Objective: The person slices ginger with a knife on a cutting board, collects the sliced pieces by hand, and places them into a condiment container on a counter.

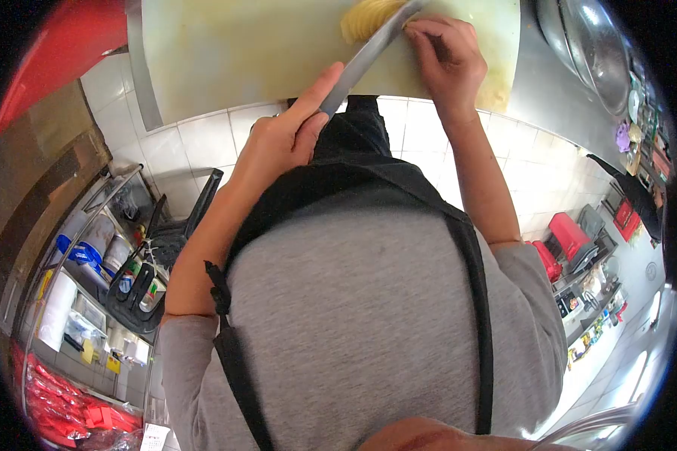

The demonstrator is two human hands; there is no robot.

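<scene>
My left hand [289, 131] is closed round the handle of a kitchen knife [372, 52], the index finger stretched along the blade. The blade slants up and to the right across the cutting board [241, 56]. At its far part, the blade lies against a yellow, thinly sliced food [365, 21] that looks like potato, though its kind is unclear. On the other side of the blade is my right hand [450, 56], fingers curled and thumb and fingertips pressed together close to the blade. What these fingertips hold, if anything, is hidden.
Metal bowls [590, 52] stand on the steel counter [530, 90] right of the board. Something red [53, 52] is at the upper left. A wire shelf with rolls and packets [94, 248] stands at lower left, a black chair [177, 233] beside it. Red bins [569, 234] are at right.
</scene>
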